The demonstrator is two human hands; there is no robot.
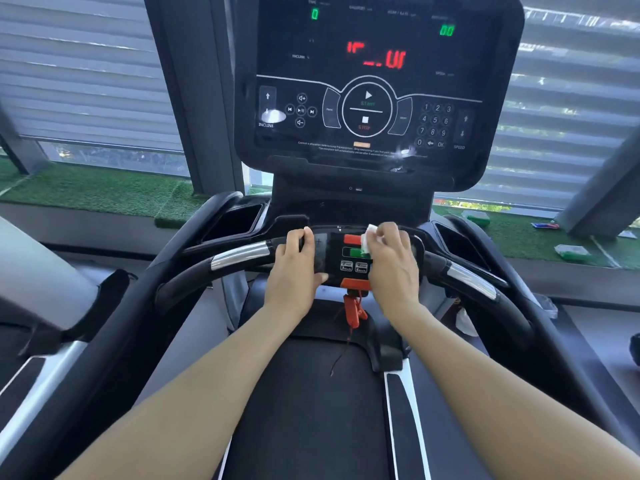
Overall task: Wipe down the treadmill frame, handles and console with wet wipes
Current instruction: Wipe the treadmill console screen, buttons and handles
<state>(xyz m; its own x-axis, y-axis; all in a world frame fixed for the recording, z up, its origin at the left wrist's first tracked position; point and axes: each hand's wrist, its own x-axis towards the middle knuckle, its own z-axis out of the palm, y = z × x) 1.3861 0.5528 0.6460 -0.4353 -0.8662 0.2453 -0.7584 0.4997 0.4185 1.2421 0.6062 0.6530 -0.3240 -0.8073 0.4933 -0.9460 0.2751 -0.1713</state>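
Observation:
I stand on a black treadmill facing its console [374, 81], whose display is lit. Below it a small black control panel [332, 258] with red and green buttons sits at the middle of the handlebar [239, 256]. My left hand [294, 268] grips the panel's left edge, fingers curled over the top and thumb under it. My right hand [393, 261] pinches a white wet wipe [367, 239] and presses it on the panel beside the red and green buttons. An orange safety clip [354, 303] hangs under the panel.
Cup holders [235, 221] flank the panel on both sides. A ledge of green turf [104, 192] runs under the shuttered windows, with small packets [573, 252] lying on its right part. Another machine [41, 282] stands at the left. The belt [308, 410] lies below my arms.

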